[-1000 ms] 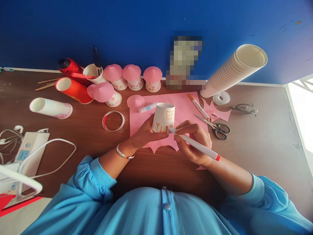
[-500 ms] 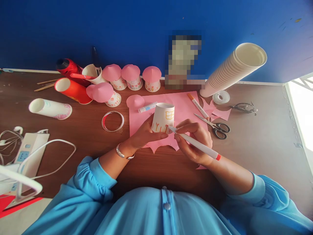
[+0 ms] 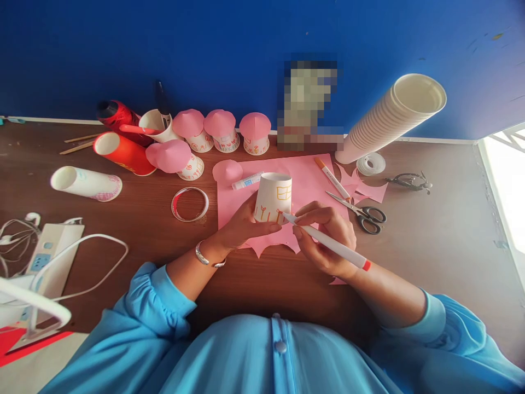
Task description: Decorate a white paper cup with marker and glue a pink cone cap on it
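Head view: left hand [image 3: 241,223] grips the paper cup [image 3: 270,196] over the pink sheet [image 3: 305,171], right hand [image 3: 338,225] pinches a white marker [image 3: 338,248], tip at the cup's lower wall. White holder cup [image 3: 166,133], back left, has a red stick-like item [image 3: 141,129] across its mouth; tall cup stack [image 3: 371,131] back right is nested. Held cup partly blocks the glue stick [image 3: 246,181]; scissors [image 3: 361,212] lie beyond the right hand.

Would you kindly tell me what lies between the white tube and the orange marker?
In the head view, the cup in the left hand comes between the tube and marker; from cup to marker, only pink paper shows.
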`<state>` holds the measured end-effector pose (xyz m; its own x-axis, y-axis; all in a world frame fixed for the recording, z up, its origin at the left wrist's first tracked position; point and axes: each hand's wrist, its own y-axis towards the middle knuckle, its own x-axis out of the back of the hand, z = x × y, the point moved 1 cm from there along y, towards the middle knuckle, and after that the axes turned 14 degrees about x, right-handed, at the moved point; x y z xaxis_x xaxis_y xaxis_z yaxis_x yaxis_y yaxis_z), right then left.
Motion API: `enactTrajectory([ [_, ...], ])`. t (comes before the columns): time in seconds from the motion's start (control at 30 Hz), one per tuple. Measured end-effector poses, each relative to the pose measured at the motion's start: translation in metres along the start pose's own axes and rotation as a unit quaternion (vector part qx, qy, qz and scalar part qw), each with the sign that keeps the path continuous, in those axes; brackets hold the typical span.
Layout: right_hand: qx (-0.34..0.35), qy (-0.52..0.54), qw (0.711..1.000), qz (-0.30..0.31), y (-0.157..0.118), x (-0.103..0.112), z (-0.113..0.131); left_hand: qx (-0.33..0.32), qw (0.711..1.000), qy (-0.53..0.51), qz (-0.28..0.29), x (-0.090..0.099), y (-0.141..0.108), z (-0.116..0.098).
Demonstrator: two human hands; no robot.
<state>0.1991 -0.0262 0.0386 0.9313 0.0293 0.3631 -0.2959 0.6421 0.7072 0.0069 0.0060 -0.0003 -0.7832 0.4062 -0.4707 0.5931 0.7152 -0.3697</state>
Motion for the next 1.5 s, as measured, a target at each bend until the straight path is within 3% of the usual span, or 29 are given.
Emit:
enactTrajectory([
  [0.97, 0.016, -0.011, 1.0, 0.003, 0.0, 0.0, 0.002, -0.012, 1.0, -0.02, 0.014, 0.002, 0.0, 0.003],
  [1.1, 0.063, 0.01, 0.996, -0.068, -0.007, 0.004, -0.007, -0.005, 1.0, -0.012, -0.012, 0.006, -0.001, 0.008],
  [1.2, 0.042, 0.014, 0.993, -0.106, -0.009, 0.007, -0.022, 0.002, 0.999, -0.031, 0.006, 0.008, -0.001, 0.01],
  [1.33, 0.052, 0.044, 0.997, -0.036, -0.003, 0.006, -0.038, -0.002, 0.997, -0.072, 0.04, 0.006, -0.001, 0.007],
  [1.5, 0.044, 0.052, 0.997, 0.037, 0.0, 0.002, -0.039, 0.011, 0.993, -0.091, 0.073, 0.007, -0.002, 0.005],
])
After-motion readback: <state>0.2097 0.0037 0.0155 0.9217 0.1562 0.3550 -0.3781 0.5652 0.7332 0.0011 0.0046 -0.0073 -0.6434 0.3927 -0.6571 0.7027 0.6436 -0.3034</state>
